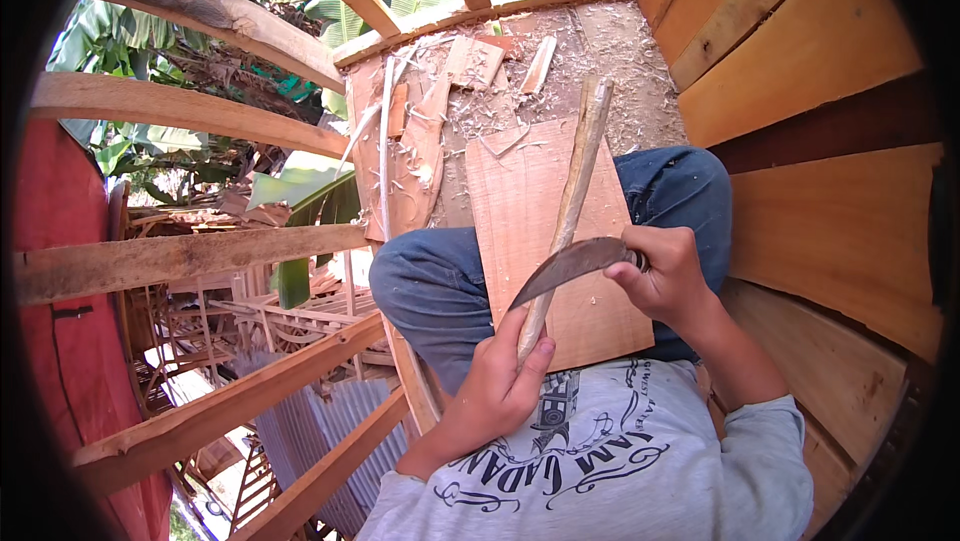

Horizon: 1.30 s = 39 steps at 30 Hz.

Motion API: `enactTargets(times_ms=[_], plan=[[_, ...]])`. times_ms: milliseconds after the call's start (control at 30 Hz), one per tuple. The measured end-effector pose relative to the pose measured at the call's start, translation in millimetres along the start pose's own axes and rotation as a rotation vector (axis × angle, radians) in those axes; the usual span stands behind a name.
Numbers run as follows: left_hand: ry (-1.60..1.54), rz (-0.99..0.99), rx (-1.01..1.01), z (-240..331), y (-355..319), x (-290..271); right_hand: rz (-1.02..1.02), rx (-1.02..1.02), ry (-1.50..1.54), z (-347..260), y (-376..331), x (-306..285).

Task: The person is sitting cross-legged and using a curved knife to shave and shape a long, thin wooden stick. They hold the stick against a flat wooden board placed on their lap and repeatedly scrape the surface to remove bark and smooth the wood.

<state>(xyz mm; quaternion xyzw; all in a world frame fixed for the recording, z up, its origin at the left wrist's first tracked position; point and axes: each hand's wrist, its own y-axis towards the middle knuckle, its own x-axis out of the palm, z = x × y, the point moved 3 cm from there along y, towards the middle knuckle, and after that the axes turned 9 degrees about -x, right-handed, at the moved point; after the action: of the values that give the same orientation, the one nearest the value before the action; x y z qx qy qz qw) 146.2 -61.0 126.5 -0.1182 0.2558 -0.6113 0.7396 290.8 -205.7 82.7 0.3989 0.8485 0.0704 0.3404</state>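
Observation:
My left hand [508, 381] is closed round the lower end of a long, pale wooden stick [582, 166]. The stick slants up and away from me, its far end past the top of a wooden board [610, 316] that lies across my lap. In my right hand [662, 276] is a knife with a broad, dark, curved blade [575, 263]; most of its handle is hidden in my fist. The blade crosses over the stick just above my left hand, its tip toward the left. Whether its edge touches the wood I cannot tell.
Wood shavings [635, 41] and offcuts [475, 63] litter the floor ahead. Wooden rails [190, 251] with gaps between them run along my left, with leaves and corrugated metal sheets [340, 446] beyond. A plank wall [830, 241] stands close on my right.

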Motion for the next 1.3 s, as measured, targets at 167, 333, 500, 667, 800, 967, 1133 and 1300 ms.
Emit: enactTargets(times_ms=[167, 333, 500, 667, 800, 967, 1133, 1300], plan=[[0.035, -0.038, 0.105, -2.1, 1.7, -0.2, -0.052, -0.049, -0.054, -3.0, -2.3, 3.4], [-0.13, -0.096, -0.021, -2.9, 2.7, -1.4, -0.002, 0.002, -0.083, 5.2, 10.5, -3.3], [-0.14, -0.097, -0.022, -6.9, 1.8, -4.3, 0.062, -0.056, -0.063, -9.5, 2.3, 7.3], [-0.14, -0.114, -0.026, -15.0, 2.2, -5.2, 0.089, -0.026, -0.046, -14.8, 7.7, -6.2], [0.04, -0.098, 0.0, -5.4, 2.1, -6.9, 0.017, -0.043, -0.117, -24.1, 15.0, -15.0], [0.144, -0.067, -0.055, -11.4, -10.1, -13.2, 0.131, 0.092, -0.32, 2.0, 29.1, -50.8], [0.03, -0.189, -0.014, -17.7, -6.8, -15.7, -0.06, -0.014, -0.168, -29.2, 16.9, -17.4], [-0.242, -0.39, -0.115, -25.3, -7.5, -14.5, 0.048, -0.045, -0.251, -11.1, 28.8, -30.3]])
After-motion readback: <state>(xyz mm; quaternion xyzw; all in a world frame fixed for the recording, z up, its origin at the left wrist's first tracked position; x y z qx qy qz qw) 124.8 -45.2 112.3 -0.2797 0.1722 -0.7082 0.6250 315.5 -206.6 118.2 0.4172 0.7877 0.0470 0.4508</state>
